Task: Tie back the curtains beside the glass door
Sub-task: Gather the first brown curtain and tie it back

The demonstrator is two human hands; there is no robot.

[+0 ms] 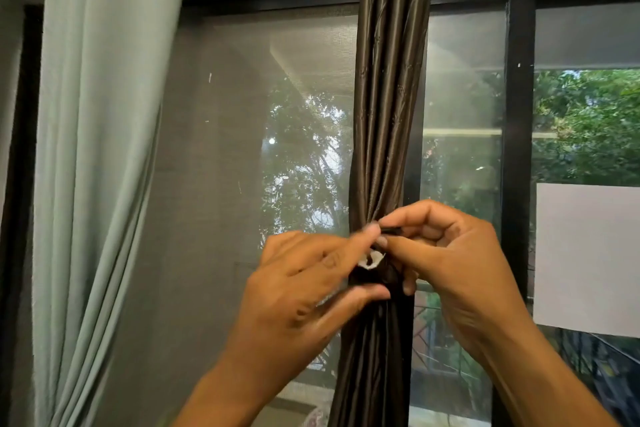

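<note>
A dark brown satin curtain [388, 107], gathered into a tight column of folds in front of the black-framed glass door [519, 135], is cinched at its waist by a thin dark tie-back strap [391, 229] with a small white patch [371, 260] at its centre. The person's right hand [446, 260] pinches the strap's free end between thumb and forefinger, while the left hand [311, 284] curls around the bundle, fingertips meeting the strap at the white patch. The fastening does not look finished: if either pinch loosens before the ends join, the slippery fabric would likely spring apart and the strap slide down. Whether the patch is a hook-and-loop pad cannot be told. To the left hangs a pale green sheer curtain [97, 149], loose and apparently untied.
</note>
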